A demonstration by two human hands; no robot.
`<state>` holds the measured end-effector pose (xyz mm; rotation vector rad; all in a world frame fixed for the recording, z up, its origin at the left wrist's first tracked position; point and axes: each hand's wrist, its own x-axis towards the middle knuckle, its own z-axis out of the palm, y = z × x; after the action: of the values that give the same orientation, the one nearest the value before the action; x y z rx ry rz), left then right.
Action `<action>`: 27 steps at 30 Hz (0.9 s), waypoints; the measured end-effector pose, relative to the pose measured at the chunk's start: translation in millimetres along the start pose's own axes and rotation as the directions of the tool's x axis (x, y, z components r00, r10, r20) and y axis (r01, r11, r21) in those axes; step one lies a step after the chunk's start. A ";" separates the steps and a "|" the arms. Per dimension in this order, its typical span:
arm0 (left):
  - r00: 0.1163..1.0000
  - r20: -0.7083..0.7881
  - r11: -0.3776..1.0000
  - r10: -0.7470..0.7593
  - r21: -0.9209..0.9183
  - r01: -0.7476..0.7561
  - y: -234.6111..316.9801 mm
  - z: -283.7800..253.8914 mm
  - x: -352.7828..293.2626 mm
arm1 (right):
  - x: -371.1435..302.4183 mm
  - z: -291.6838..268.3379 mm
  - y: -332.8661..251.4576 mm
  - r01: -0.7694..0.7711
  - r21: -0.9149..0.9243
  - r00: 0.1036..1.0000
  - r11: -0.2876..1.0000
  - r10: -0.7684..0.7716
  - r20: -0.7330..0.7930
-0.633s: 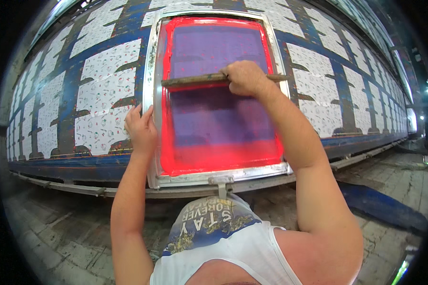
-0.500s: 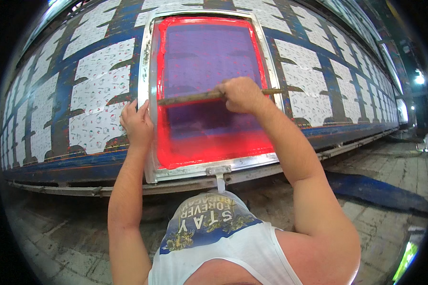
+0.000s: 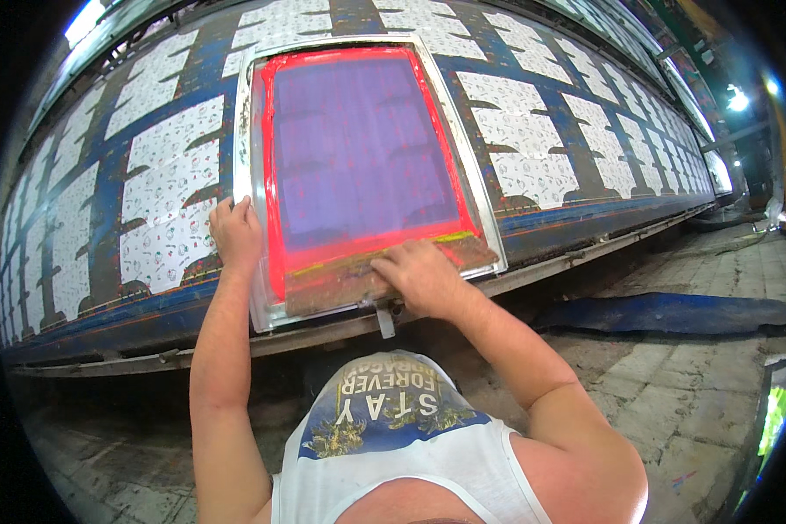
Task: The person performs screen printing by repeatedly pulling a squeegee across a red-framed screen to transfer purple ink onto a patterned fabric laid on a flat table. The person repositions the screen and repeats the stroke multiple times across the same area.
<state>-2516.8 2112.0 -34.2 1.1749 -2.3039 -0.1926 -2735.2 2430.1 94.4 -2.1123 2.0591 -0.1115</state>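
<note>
A metal-framed printing screen [image 3: 358, 157] with purple mesh and a red ink border lies on the long printing table. My right hand [image 3: 421, 275] grips a wide wooden squeegee [image 3: 332, 284], stained with ink, across the near end of the screen. The squeegee leans with its broad face upward, and its lower edge is hidden. My left hand [image 3: 236, 234] holds the left rail of the screen's frame [image 3: 244, 157], fingers closed at its outer edge. A small metal bracket [image 3: 386, 323] sticks out from the frame's near side.
White printed fabric panels [image 3: 173, 183] lie in rows on the blue and dark table, left of the screen, with more panels [image 3: 520, 140] to its right. A rail [image 3: 148, 360] runs along the table's near edge. A blue sheet [image 3: 664, 313] lies on the tiled floor at right.
My right hand has drawn the squeegee from mid-screen to the near end and tilted it flatter. The dark ink smear on the mesh is gone. My left hand stays at the frame.
</note>
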 end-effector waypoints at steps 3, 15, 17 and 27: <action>0.999 0.023 1.000 -0.022 -0.003 0.022 0.0 3.4 2.4 | -18.5 3.3 6.4 0.106 0.063 0.990 0.992 -0.100 -0.099; 0.986 -0.039 0.982 -0.164 -0.105 0.159 -4.7 14.0 -3.1 | -79.3 2.9 108.7 0.048 0.408 0.916 0.912 0.122 -0.382; 0.985 -0.026 0.981 -0.168 -0.099 0.165 -5.5 13.0 -4.3 | -85.2 6.6 138.2 -0.148 0.435 0.848 0.888 0.340 -0.406; 0.987 -0.026 0.965 -0.159 -0.216 0.150 -2.5 8.9 -3.7 | -85.3 29.5 193.4 -0.489 0.771 0.664 0.409 0.748 0.024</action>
<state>-2518.0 2112.4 -44.0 1.2341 -2.0943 -0.4572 -2922.5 2514.1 36.0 -0.7653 2.2779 -1.0458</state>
